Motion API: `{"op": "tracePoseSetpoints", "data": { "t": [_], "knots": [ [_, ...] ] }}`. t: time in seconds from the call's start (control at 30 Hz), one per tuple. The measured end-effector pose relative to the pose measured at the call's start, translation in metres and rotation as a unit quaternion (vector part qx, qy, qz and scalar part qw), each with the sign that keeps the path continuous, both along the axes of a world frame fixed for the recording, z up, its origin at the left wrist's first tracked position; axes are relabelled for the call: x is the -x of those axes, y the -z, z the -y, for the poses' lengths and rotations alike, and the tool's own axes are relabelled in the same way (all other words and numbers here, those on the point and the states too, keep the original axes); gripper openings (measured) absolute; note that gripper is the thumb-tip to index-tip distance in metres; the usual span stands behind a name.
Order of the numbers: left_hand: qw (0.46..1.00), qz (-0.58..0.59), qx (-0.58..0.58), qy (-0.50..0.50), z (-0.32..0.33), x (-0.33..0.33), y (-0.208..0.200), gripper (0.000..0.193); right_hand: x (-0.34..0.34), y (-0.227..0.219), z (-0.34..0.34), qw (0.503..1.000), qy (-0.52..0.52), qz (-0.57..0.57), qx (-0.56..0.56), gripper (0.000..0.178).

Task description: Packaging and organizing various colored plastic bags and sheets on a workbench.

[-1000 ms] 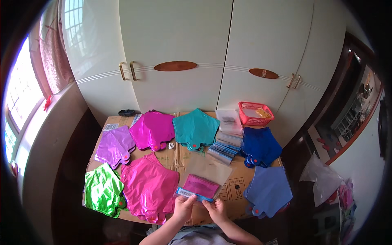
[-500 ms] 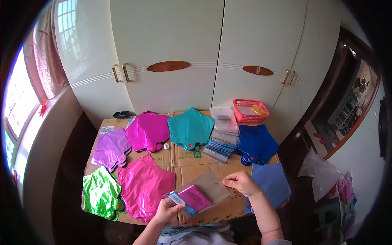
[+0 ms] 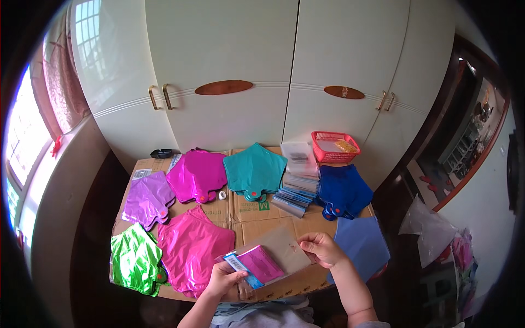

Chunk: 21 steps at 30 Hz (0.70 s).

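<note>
My left hand (image 3: 223, 281) grips the lower left end of a clear plastic bag (image 3: 287, 241), thumb on top. Inside lie a folded bright pink foil sheet (image 3: 263, 265) and a blue-and-white card (image 3: 244, 269) printed with a barcode. My right hand (image 3: 326, 250) is closed in a pinch at the bag's upper right end, thumb against forefinger. The bag is held tilted above the near edge of the cardboard. Left of it is a pile of flat pink foil balloons (image 3: 192, 249), partly covered by my left hand and the bag.
Flattened cardboard (image 3: 243, 218) covers the table. Around it lie foil balloon piles in green (image 3: 134, 258), lilac (image 3: 146, 199), magenta (image 3: 196, 174), teal (image 3: 254, 169), dark blue (image 3: 343, 188) and pale blue (image 3: 361, 246). Stacked cards (image 3: 295, 197) sit before a red basket (image 3: 335, 158). Behind stands a cabinet (image 3: 219, 44).
My right hand has shifted slightly down and right, its fingers curled closer at the bag's end. The left hand keeps its hold, and the bag has tilted a little.
</note>
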<state>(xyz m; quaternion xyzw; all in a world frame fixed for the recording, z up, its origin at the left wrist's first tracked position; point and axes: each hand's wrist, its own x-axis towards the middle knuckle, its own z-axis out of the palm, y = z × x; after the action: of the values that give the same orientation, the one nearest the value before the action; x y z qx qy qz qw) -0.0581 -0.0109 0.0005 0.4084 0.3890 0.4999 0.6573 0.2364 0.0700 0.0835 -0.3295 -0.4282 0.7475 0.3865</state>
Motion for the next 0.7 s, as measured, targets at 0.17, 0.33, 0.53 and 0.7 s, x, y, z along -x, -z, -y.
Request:
{"op": "tracePoseSetpoints", "data": {
  "t": [0.17,0.33,0.53,0.7],
  "knots": [
    [0.998,-0.018,-0.032,-0.048,0.002,-0.013,-0.019,0.02,0.004,0.002,0.006,0.959,0.071,0.184,-0.203,0.021],
    [0.998,-0.005,-0.042,-0.057,0.002,-0.018,-0.01,0.019,0.01,-0.002,0.008,0.905,0.117,0.296,-0.281,0.019],
    [0.996,-0.049,-0.007,-0.072,0.0,-0.025,-0.001,0.026,0.005,0.013,-0.01,0.931,0.082,0.28,-0.22,0.02],
    [0.895,-0.414,-0.086,-0.144,0.007,-0.032,-0.012,0.061,0.008,0.029,-0.045,0.899,0.041,0.357,-0.25,0.023]
  ]
}}
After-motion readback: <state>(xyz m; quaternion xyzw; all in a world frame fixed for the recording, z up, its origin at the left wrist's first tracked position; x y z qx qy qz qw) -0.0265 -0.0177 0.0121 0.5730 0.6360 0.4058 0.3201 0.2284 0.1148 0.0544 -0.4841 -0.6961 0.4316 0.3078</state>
